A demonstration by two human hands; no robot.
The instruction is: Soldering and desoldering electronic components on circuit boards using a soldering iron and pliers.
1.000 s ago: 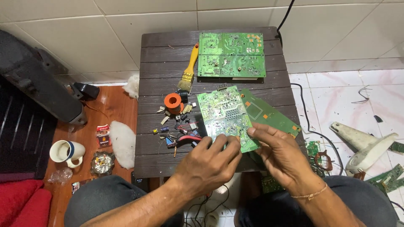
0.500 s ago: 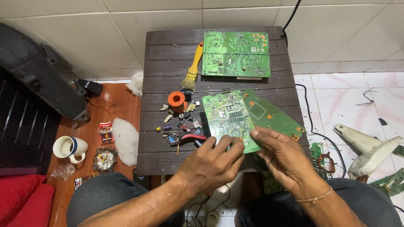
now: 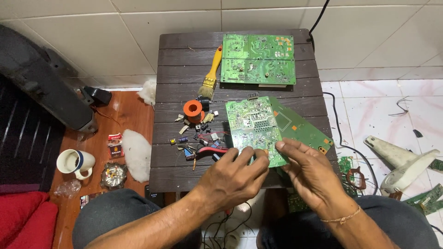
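Nearest me were my knees in grey trousers, with loose wires on the floor between them. Above them my left hand [image 3: 233, 177] gripped the near edge of the board [image 3: 254, 129], its fingers [image 3: 258, 157] curled over the bottom rim and closed on it. My right hand [image 3: 311, 173] sat just beside it at the board's near right corner, fingertips [image 3: 282, 145] touching that edge; I could not tell whether it pinched the board or only steadied it. The board itself lay tilted over the near right part of the table [image 3: 175, 170], solder side up, extending away from both hands. A second board [image 3: 302, 129] lay under it, showing past its right edge.

Just left of my left hand lay red-handled pliers [image 3: 210, 151] among scattered small parts [image 3: 191, 136]. Beyond these stood an orange solder spool [image 3: 192, 109], then a yellow-handled brush [image 3: 211, 76] pointing away. At the far edge of the table rested two more boards [image 3: 257, 59], side by side lengthwise.

On the floor at left were a mug [image 3: 74, 162], a white pad [image 3: 136, 154] and a dark casing [image 3: 41, 87] leaning on the wall. At right lay a white plastic housing [image 3: 401, 166].
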